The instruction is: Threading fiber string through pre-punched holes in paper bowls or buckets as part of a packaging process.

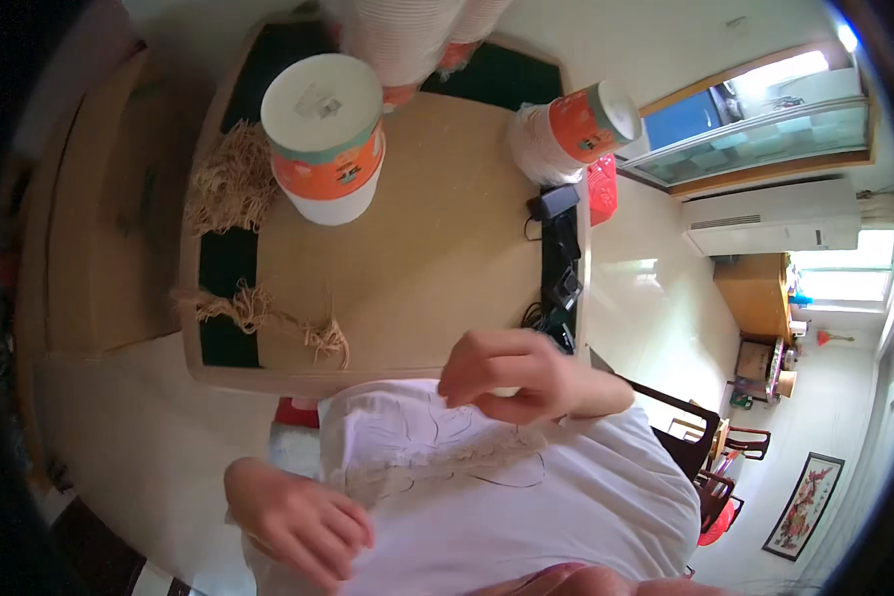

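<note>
Beige twine (326,340) lies loose near the table's (228,350) lower edge, left of centre. Hands apart: left hand (303,521), lower left, relaxed, seemingly empty; right hand (507,377), centre, curled, contents unclear. Risk: careless brush tangles strands.

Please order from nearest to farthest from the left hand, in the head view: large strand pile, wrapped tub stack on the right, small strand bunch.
1. Small strand bunch, front left.
2. Large strand pile, back left.
3. Wrapped tub stack, back right.
</note>
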### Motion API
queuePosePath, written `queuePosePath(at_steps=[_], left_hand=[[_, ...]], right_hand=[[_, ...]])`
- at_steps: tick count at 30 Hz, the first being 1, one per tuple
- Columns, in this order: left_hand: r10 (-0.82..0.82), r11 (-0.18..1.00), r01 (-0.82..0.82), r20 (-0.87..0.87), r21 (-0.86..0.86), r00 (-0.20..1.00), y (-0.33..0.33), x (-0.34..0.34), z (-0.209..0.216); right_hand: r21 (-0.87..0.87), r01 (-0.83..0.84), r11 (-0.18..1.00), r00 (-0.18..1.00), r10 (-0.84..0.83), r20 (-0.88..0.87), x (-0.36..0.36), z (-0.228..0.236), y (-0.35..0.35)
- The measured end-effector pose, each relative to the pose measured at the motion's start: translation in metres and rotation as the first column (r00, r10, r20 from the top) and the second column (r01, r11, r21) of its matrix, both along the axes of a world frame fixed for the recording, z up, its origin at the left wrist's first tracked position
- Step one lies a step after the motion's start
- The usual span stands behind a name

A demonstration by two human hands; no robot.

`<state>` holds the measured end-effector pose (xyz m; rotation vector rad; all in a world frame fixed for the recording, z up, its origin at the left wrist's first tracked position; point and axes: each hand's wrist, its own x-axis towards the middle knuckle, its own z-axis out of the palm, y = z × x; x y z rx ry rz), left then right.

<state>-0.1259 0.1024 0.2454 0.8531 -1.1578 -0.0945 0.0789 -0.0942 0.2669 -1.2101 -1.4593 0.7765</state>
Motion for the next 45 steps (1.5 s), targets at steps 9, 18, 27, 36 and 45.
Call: queuePosePath(at_steps=[9, 18, 27, 36, 45], left_hand=[[0.243, 0.954, -0.265, -0.157, -0.138, 0.957, -0.005, 0.003, -0.002], [0.307, 0.924, -0.348, -0.235, -0.157, 0.922, -0.007, -0.002, -0.011], [0.337, 0.91, -0.387, -0.278, -0.151, 0.9, -0.013, 0.008, -0.007], [0.352, 0.904, -0.406, -0.305, -0.133, 0.885, -0.011, 0.007, -0.011], [0.344, 0.908, -0.396, -0.296, -0.138, 0.891, -0.009, 0.016, -0.012]], right_hand=[[0.615, 0.352, 0.706, 0.68, -0.644, 0.35, -0.034, 0.068, 0.02], [0.429, 0.219, 0.876, 0.76, -0.429, 0.488, -0.034, 0.095, 0.008], [0.212, 0.892, 0.399, 0.356, -0.909, 0.216, -0.088, 0.095, 0.059], [0.225, 0.491, 0.841, 0.73, -0.539, 0.42, -0.031, 0.114, -0.017], [0.359, 0.294, 0.886, 0.748, -0.447, 0.491, -0.028, 0.105, 0.021]])
